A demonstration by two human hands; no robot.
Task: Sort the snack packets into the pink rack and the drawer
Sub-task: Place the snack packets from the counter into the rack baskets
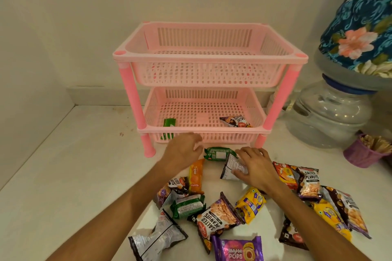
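Left hand (182, 149) hangs empty, loosely open, by the green packet (219, 153); right hand (255, 168) pinches a silver-backed packet (229, 169) whose slick foil may slip short of the pink rack (210, 59).

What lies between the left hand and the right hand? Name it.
A green packet lies between the left hand and the right hand, in front of the pink rack; head view.
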